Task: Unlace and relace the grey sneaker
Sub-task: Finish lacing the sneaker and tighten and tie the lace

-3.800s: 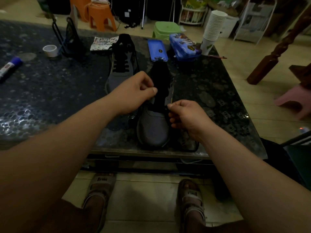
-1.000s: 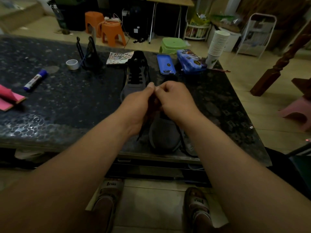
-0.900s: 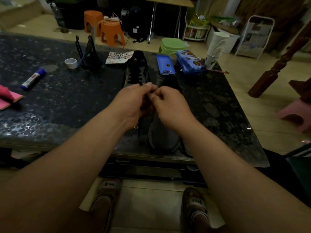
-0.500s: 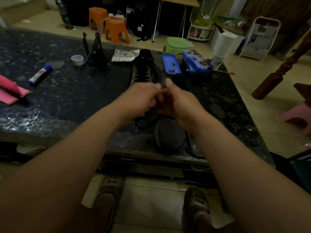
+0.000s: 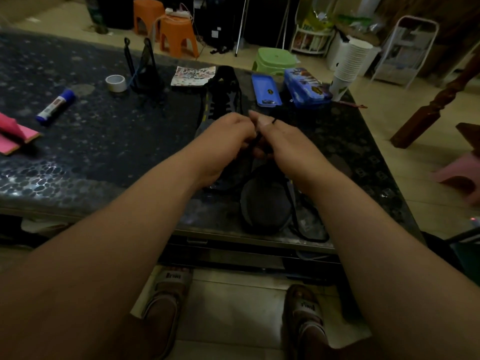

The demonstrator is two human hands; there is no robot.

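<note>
On the dark speckled desk (image 5: 109, 157), close to its front edge with the toe toward the person, the grey sneaker (image 5: 265, 203); farther back, a second sneaker (image 5: 223, 100) with laces crossed in place. Judged midway through the job: black lace (image 5: 274, 121) not tied off, a long slack run of it trailing past the toe on the right and looping near the desk edge. Cannot tell the count of threaded eyelets, nor whether this is the tail of unlacing or the start of relacing, with the midfoot hidden under both hands. Left hand (image 5: 228, 144) and right hand (image 5: 285, 146) meeting close together above the shoe's throat. Right grip closed, thumb and forefinger pinching the lace, a small loop of it showing over the thumb. Left grip curled tight at the same spot, apparently pinching the lace as well, fingertips mostly hidden.
</note>
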